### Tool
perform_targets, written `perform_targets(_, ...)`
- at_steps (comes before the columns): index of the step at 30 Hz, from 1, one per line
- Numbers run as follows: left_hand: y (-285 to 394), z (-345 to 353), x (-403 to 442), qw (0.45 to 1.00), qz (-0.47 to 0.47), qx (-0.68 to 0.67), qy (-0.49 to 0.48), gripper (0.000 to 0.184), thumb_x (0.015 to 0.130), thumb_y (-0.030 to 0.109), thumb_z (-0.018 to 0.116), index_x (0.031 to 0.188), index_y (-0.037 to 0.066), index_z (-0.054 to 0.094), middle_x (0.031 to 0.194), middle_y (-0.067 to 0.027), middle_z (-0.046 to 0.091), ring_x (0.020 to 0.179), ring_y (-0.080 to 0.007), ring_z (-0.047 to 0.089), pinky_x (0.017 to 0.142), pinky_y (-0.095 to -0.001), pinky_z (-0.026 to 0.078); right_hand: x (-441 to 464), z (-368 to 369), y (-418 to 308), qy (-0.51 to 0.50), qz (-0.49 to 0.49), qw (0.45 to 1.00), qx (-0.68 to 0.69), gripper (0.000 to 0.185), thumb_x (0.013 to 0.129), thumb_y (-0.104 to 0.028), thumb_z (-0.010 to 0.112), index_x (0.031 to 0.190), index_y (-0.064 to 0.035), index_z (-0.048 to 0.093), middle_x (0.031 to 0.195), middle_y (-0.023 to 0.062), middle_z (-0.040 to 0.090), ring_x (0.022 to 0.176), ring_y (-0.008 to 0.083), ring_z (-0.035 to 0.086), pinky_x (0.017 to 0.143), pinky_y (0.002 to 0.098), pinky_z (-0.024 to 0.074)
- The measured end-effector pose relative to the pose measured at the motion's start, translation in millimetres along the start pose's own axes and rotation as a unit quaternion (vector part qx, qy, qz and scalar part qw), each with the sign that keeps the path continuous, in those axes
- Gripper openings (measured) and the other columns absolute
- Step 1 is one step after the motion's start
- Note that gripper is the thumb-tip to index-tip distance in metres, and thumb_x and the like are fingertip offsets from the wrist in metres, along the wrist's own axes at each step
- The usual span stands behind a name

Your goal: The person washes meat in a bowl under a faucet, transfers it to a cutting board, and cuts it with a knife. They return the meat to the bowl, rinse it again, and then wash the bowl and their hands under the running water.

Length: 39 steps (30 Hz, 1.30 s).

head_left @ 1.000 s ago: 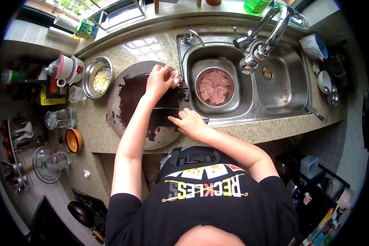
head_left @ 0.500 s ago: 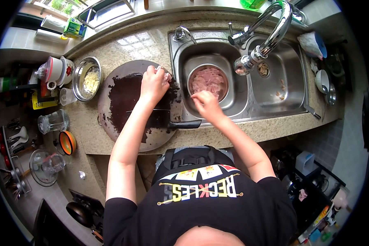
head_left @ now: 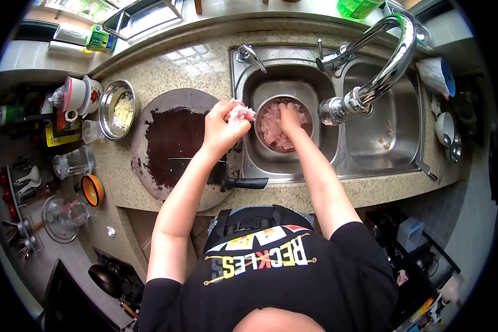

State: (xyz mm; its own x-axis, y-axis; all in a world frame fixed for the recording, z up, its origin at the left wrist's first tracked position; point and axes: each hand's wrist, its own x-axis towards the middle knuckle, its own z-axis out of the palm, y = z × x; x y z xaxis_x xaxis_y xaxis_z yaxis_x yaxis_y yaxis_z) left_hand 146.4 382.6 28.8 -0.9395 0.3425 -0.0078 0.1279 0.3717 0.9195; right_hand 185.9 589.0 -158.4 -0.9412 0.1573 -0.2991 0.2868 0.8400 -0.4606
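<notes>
My left hand (head_left: 222,127) is closed around a clump of pink raw meat (head_left: 240,113), raised between the round chopping board (head_left: 177,124) and the sink. A metal bowl (head_left: 262,143) in the left sink basin holds more pink raw meat (head_left: 274,133). Inside that bowl, my right hand (head_left: 290,118) has its fingers curled down into the meat, fingertips hidden. The chopping board is dark and stained in the middle. A knife (head_left: 246,182) lies across its near right part, black handle sticking out past the edge.
A chrome faucet (head_left: 365,97) arches over the right basin (head_left: 382,149), where small scraps lie. Left of the board stands a metal bowl with chopped pale yellowish bits (head_left: 123,113). A glass jar (head_left: 73,163) and an orange bowl (head_left: 91,191) sit farther left.
My left hand has come up off the board and moved right with the meat clump. My right hand has gone from the bowl's near rim down into the meat.
</notes>
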Motion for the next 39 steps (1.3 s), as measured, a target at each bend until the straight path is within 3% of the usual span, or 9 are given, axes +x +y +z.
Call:
perform_targets(2,14.6,12.1,-2.6,0.967,-0.178,-0.179,-0.025,0.025,0.068,0.005,0.062,0.092,-0.003,0.062,0.083,-0.0078,0.061,0.065,-0.0113,0.059,0.055,-0.0248,0.049,-5.8,2.2,7.1,-0.051,-0.024,0.998,0.015,0.043,0.067,-0.016,0.068,0.105,-0.0046,0.055,0.115,0.0209,0.047,0.104,0.0396,0.05,0.088,0.0429,0.0422)
perform_targets(5,17.5,21.9,-3.6,0.925,-0.247,-0.286,-0.032,0.028,0.073,0.006,0.061,0.098,-0.004,0.058,0.077,-0.0045,0.06,0.059,-0.0097,0.058,0.049,-0.0226,0.048,-7.3,4.3,35.5,0.004,-0.03,0.993,0.111,0.041,0.066,-0.02,0.068,0.102,-0.0038,0.057,0.114,0.0227,0.048,0.103,0.041,0.05,0.087,0.0439,0.0428)
perform_targets(11,-4.6,38.7,-9.6,0.898,-0.263,-0.34,-0.09,0.024,0.076,0.009,0.06,0.097,-0.001,0.055,0.075,-0.0059,0.058,0.061,-0.0129,0.057,0.057,-0.028,0.051,-19.2,25.5,22.5,0.105,0.018,0.994,-0.027,0.035,0.066,-0.019,0.065,0.097,-0.0045,0.059,0.091,0.0214,0.06,0.09,0.0362,0.058,0.08,0.0424,0.0454)
perform_targets(14,-4.2,39.7,-12.7,0.88,-0.282,-0.372,-0.087,0.021,0.075,0.008,0.058,0.094,0.0,0.055,0.073,-0.0055,0.056,0.062,-0.0139,0.057,0.057,-0.0287,0.05,-11.6,12.1,36.4,0.01,0.004,0.978,0.21,0.026,0.071,-0.011,0.061,0.096,-0.0033,0.06,0.086,0.0158,0.062,0.078,0.0341,0.061,0.071,0.0375,0.0486)
perform_targets(17,2.9,36.2,-17.2,0.866,-0.308,-0.388,-0.063,0.02,0.074,0.009,0.057,0.092,0.0,0.055,0.073,-0.0058,0.056,0.063,-0.0147,0.057,0.056,-0.0289,0.05,-27.6,-20.1,36.7,-0.128,0.166,0.741,0.638,0.025,0.076,0.002,0.052,0.1,-0.0002,0.057,0.093,0.0089,0.059,0.079,0.0175,0.059,0.068,0.028,0.0495)
perform_targets(24,4.3,40.5,-25.4,0.834,-0.32,-0.434,-0.118,0.018,0.074,0.009,0.056,0.09,0.002,0.056,0.073,-0.0049,0.055,0.062,-0.014,0.055,0.055,-0.028,0.05,-64.4,-71.5,22.8,-0.164,0.185,0.513,0.822,0.019,0.085,-0.011,0.058,0.102,-0.0049,0.053,0.075,0.003,0.054,0.069,0.0138,0.053,0.065,0.0259,0.0463)
perform_targets(27,15.6,43.6,-28.1,0.833,-0.315,-0.44,-0.113,0.016,0.074,0.009,0.056,0.089,0.002,0.056,0.073,-0.0047,0.055,0.061,-0.0136,0.054,0.054,-0.0276,0.048,-62.9,-56.9,24.4,-0.132,0.183,0.594,0.772,0.021,0.089,-0.025,0.056,0.098,-0.0065,0.052,0.066,-0.0012,0.046,0.059,0.0098,0.045,0.055,0.0221,0.0409)
perform_targets(32,11.8,56.3,-30.5,0.815,-0.324,-0.469,-0.107,0.013,0.075,0.008,0.056,0.087,0.003,0.055,0.072,-0.0045,0.054,0.059,-0.0127,0.052,0.05,-0.0258,0.044,-70.1,-63.0,8.2,-0.098,0.221,0.545,0.803,0.028,0.09,-0.035,0.052,0.076,-0.0128,0.042,0.06,-0.0014,0.038,0.042,0.0069,0.03,0.034,0.019,0.019)
perform_targets(39,19.8,65.1,-33.9,0.783,-0.339,-0.512,-0.105,0.009,0.075,0.007,0.055,0.084,0.005,0.052,0.071,-0.0043,0.054,0.054,-0.0124,0.048,0.047,-0.0238,0.041,-83.5,-63.2,-3.1,-0.087,0.24,0.525,0.812,0.026,0.093,-0.03,0.045,0.072,-0.0143,0.041,0.055,-0.002,0.037,0.038,0.007,0.028,0.032,0.0197,0.0166)
